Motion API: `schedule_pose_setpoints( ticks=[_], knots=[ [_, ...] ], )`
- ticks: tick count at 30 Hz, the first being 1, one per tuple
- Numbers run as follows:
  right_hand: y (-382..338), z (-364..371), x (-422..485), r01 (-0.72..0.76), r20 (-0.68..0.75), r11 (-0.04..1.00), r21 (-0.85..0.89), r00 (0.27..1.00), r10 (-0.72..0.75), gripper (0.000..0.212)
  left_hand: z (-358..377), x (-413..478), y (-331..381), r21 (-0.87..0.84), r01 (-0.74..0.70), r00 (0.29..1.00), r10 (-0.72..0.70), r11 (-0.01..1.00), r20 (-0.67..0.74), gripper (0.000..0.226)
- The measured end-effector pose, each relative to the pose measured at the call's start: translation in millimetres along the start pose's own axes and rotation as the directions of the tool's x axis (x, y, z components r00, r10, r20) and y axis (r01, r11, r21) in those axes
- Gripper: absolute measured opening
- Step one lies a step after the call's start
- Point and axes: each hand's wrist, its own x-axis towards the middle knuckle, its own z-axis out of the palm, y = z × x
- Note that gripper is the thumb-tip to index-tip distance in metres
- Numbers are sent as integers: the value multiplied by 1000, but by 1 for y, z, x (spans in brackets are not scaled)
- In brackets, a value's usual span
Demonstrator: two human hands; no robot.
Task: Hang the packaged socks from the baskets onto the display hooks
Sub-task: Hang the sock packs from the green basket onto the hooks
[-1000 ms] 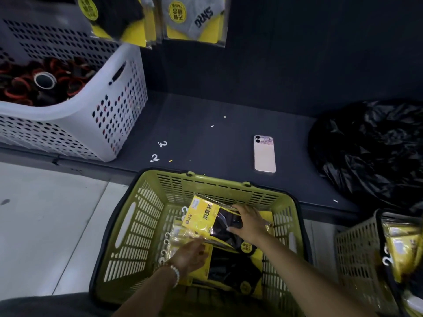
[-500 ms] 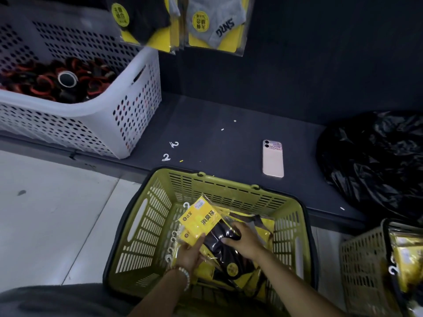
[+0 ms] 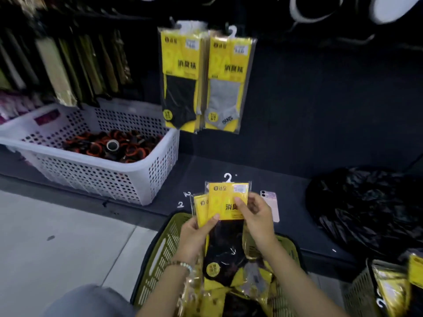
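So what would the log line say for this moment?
left hand: holds sock packs | right hand: same | over green basket | not yet hung

A white perforated basket [image 3: 96,172] stood at the left on a dark low shelf [image 3: 286,145], filled with black-and-orange rolls [image 3: 128,148] and one pale-rimmed roll [image 3: 112,145] among them. A pink phone [image 3: 272,202] lay face down near the shelf's front edge, partly hidden. To its right lay a crumpled black plastic bag [image 3: 366,209]. Two loose white hooks [image 3: 180,204] lay on the shelf just left of centre. Blurred packaged goods [image 3: 68,65] hung on the wall at upper left. Pale floor tiles [image 3: 57,243] lay before the shelf. White rounded shapes [image 3: 320,8] showed along the top edge, too blurred to identify.
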Motion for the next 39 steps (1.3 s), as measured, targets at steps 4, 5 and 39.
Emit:
schedule_pose_setpoints(
  ticks=[4, 5, 39],
  knots=[
    [-58, 3, 16, 62, -16, 991, 120, 998, -61, 17, 2, 4, 68, 147, -175, 982, 161, 974, 102, 49],
    [-69, 3, 20, 68, -14, 988, 138, 998, -67, 17, 1, 4, 85, 195, -213, 974, 192, 957, 124, 48],
    [-208, 63, 184, 264, -210, 959, 99, 948, -239, 12, -54, 58, 301, 217, -623, 772, 635, 752, 16, 38]
  ],
)
